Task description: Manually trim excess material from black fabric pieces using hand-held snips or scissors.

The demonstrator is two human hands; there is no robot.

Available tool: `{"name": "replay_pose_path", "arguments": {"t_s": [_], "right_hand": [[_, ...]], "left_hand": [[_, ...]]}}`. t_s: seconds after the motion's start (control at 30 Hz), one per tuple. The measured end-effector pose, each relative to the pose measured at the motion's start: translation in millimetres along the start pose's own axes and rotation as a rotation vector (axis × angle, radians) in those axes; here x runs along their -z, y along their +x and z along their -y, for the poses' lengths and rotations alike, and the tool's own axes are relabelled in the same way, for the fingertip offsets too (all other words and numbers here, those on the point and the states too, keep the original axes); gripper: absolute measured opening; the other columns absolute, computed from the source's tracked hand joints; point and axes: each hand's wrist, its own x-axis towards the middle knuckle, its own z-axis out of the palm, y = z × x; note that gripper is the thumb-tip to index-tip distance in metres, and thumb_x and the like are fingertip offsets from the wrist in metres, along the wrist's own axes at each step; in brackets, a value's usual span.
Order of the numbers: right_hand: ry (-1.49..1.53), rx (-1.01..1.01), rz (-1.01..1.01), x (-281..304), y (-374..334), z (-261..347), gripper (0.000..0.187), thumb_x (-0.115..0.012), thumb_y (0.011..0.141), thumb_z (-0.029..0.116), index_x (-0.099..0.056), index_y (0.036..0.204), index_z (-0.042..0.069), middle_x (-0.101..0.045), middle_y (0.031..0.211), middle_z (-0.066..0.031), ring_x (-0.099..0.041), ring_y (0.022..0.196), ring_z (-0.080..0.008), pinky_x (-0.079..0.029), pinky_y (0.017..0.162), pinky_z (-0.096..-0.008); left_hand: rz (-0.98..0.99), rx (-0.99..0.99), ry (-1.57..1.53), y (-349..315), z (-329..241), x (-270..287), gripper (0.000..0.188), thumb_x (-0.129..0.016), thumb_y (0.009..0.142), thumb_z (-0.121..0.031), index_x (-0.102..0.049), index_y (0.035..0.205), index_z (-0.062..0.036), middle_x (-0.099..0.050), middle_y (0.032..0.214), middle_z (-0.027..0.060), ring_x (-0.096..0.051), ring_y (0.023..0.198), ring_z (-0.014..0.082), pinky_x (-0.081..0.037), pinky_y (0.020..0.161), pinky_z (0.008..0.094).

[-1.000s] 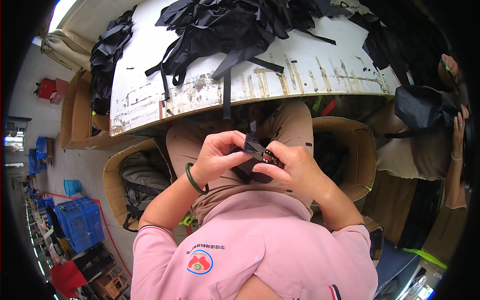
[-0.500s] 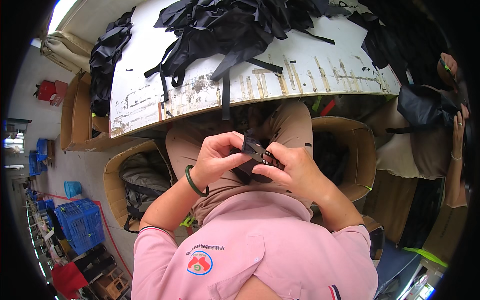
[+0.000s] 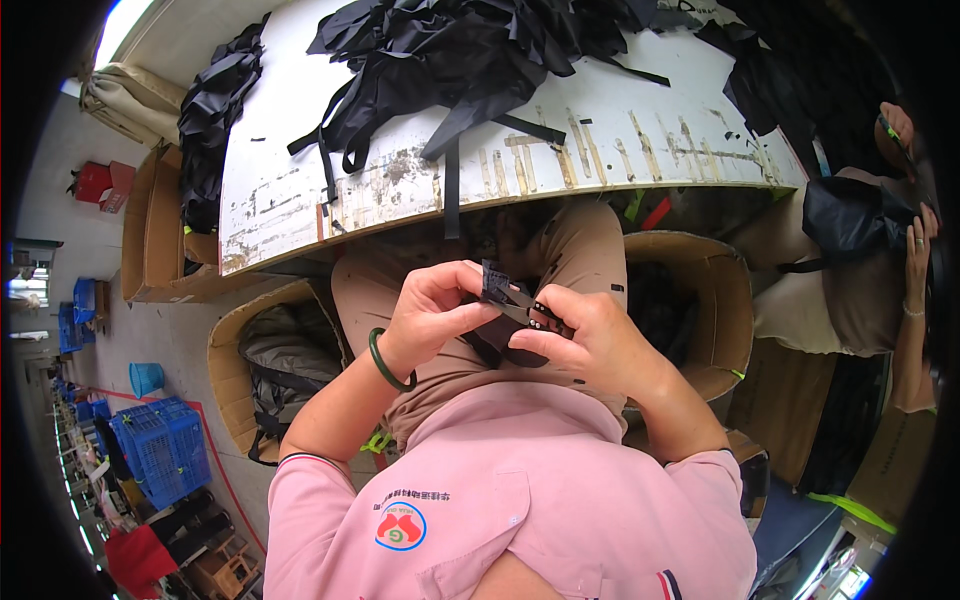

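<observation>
Over my lap, my left hand [image 3: 432, 310] pinches a small piece of black fabric [image 3: 491, 280] between thumb and fingers. Thread snips [image 3: 517, 306] with silvery blades are gripped in my right hand [image 3: 598, 338], their points at the fabric. Whether the blades are closed on it I cannot tell. More dark material [image 3: 492, 345] hangs below my hands. On the white table [image 3: 270, 190] ahead lies a large heap of black fabric pieces [image 3: 450, 70], and a strap from it hangs over the front edge.
Cardboard boxes stand at my left [image 3: 228, 360] and right [image 3: 735, 310], the left one holding a grey-black bag. At far right, another person's hands [image 3: 915, 260] handle a black fabric piece [image 3: 850, 215]. A blue crate [image 3: 165, 450] stands on the floor at left.
The black fabric and the snips have shifted slightly in my fingers. My right hand has moved a touch to the right; both hands keep their hold.
</observation>
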Motion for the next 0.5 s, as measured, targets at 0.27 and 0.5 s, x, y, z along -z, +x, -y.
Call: {"name": "replay_pose_path", "arguments": {"t_s": [0.27,0.5], "right_hand": [[-0.181,0.089,-0.001,2.3,1.3,6.2,0.036,-0.069,0.084,0.038,-0.054,0.082,0.005,-0.059,0.063,-0.0122,-0.059,0.057,-0.0338,-0.044,0.053,-0.0419],[-0.262,0.086,0.01,2.1,0.9,1.7,0.036,-0.067,0.085,0.04,-0.054,0.081,0.006,-0.058,0.061,-0.0119,-0.059,0.057,-0.0341,-0.045,0.052,-0.0427]], "left_hand": [[0.043,0.07,0.0,-2.2,0.3,0.6,0.011,-0.062,0.081,0.01,-0.062,0.089,0.0013,-0.064,0.095,0.0088,-0.062,0.088,0.0144,-0.05,0.078,0.027],[0.025,0.113,0.012,-1.1,-3.3,-1.7,0.011,-0.061,0.081,0.01,-0.062,0.089,0.0017,-0.064,0.094,0.0087,-0.062,0.088,0.0141,-0.05,0.078,0.0269]]}}
